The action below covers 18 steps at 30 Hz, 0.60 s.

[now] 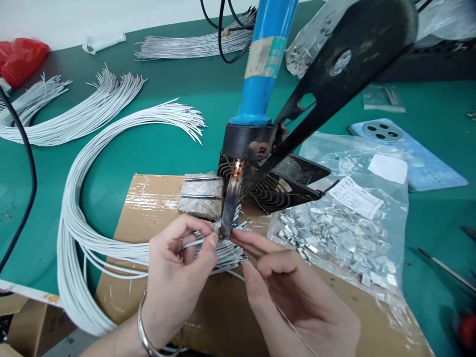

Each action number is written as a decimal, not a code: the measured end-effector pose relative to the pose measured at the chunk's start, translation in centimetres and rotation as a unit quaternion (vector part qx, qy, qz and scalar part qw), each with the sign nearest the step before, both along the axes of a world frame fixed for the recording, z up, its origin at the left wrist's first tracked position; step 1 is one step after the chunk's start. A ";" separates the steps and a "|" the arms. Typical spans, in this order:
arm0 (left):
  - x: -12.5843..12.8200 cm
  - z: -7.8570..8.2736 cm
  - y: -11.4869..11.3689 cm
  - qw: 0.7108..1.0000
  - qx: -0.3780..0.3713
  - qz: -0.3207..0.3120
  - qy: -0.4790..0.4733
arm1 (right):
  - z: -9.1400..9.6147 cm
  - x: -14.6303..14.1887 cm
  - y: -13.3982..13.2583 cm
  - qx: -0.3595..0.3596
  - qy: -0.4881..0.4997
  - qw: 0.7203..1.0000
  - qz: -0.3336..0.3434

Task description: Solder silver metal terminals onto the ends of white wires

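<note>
My left hand (174, 277) pinches the ends of a white wire bundle (85, 248) just below the tip of a blue-handled soldering iron (260, 64). The iron is mounted point-down in a black metal arm (345, 64), and its scorched tip (230, 208) almost meets my fingertips. My right hand (293, 292) comes in from the lower right, its fingertips pinching a thin pale wire (286, 317) beside the tip. The exact joint at the tip is hidden by my fingers.
A cardboard box top (137, 223) holds a fibrous block (201, 196) with metal rods and a black fan guard (275, 183). A plastic bag of small metal clips (334, 243) lies right, near a phone (409, 153). Other wire bundles (82, 109) lie on the green mat (111, 163).
</note>
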<state>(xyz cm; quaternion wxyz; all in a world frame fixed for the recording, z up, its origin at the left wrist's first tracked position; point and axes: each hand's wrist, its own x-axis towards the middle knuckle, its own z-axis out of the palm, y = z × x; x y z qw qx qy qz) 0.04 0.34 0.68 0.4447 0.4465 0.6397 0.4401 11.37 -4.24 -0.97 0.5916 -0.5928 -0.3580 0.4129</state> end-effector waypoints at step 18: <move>-0.1 -0.1 0.0 1.000 0.003 -0.007 0.002 | -0.2 0.0 -0.1 0.008 -0.012 1.000 0.001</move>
